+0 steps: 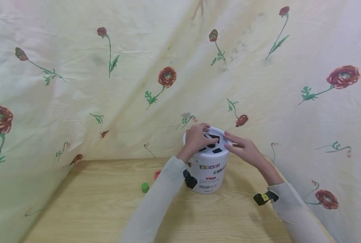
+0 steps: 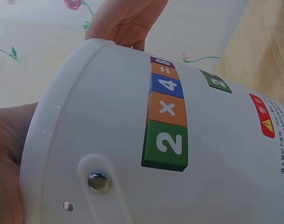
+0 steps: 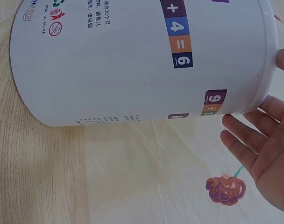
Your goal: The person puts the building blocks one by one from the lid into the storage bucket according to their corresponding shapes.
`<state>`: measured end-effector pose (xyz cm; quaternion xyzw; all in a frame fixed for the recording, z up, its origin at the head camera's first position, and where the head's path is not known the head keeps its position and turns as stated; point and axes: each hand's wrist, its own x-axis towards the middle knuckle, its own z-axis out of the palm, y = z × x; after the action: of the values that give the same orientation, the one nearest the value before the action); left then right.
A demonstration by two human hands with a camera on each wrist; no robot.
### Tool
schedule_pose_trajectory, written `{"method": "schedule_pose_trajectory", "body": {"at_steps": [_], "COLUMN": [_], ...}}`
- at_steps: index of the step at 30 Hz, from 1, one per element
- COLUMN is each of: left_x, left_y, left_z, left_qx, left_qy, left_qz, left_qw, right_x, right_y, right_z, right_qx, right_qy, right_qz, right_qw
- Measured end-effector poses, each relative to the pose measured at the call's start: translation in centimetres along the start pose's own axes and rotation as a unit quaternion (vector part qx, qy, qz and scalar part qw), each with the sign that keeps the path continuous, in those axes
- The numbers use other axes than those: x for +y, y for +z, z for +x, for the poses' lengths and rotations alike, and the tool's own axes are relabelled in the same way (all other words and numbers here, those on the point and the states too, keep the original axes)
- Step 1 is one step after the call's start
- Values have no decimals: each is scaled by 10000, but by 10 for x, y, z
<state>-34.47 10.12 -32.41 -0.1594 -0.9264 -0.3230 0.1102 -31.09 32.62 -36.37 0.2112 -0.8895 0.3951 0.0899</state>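
The white bucket (image 1: 209, 175) stands upright on the desk (image 1: 107, 202), near 5 o'clock from the centre of my head feed. I have both hands up at its lid (image 1: 222, 141), which carries black shapes. The left hand (image 1: 195, 139) rests unclenched over the lid's edge from 9 round to 12 o'clock, its thumb out across the top. The right hand (image 1: 246, 151) touches the rim around 3 o'clock; my right wrist feed shows its fingers nearly straight, not clenched. On the left wrist feed I read "2 × 4 = 8" in coloured blocks on the bucket's side, with a silver rivet (image 2: 99, 182) near them. Toward 9 o'clock from the bucket I see a red piece (image 1: 157, 174), partly hidden by the left sleeve (image 1: 160, 194), and just beyond it a green piece (image 1: 145, 187). Flowered cloth (image 1: 132, 84) hangs at 12 o'clock.
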Motion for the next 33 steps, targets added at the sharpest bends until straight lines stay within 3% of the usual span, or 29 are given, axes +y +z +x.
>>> {"method": "schedule_pose_trajectory", "body": {"at_steps": [6, 16, 24, 33], "left_x": [-3, -18, -51, -94], "left_y": [-4, -23, -36, -37], "left_z": [-2, -10, -16, -35], "left_qx": [203, 310, 458, 781], "left_qy": [151, 270, 596, 669], "left_qz": [-359, -937, -1763, -1916], "left_qw": [9990, 9948, 9815, 9761], "right_x": [-1, -3, -5, -3], "right_y": [1, 1, 2, 1], "right_z": [0, 2, 0, -1], "right_qx": [20, 42, 64, 93], "right_qy": [-33, -30, -11, 6], "right_qz": [-19, -41, -84, -127], "right_qw": [10000, 10000, 9999, 9999]}}
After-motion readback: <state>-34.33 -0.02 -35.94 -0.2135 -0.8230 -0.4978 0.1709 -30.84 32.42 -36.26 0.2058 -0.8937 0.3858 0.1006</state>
